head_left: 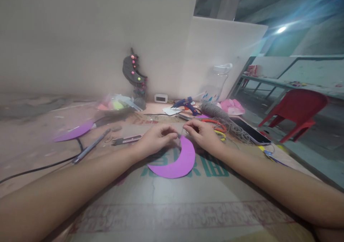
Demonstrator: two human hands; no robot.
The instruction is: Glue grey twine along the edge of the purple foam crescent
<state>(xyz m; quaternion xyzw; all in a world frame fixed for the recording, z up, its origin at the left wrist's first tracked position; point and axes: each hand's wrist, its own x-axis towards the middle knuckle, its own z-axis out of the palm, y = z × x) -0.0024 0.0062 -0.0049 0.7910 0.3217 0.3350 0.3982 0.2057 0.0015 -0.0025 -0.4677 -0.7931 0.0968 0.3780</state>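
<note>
- Your left hand nearly closes at the upper tip of the purple crescent; exact hold cannot be told.
- Your right hand pinches a thin grey strand.
- The crescent lies over printed cardboard.

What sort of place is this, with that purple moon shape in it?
It looks like a craft workspace, perhaps in a workshop or classroom. The clues are the purple crescent, the blue glue gun and the bundle of grey yarn.
</note>
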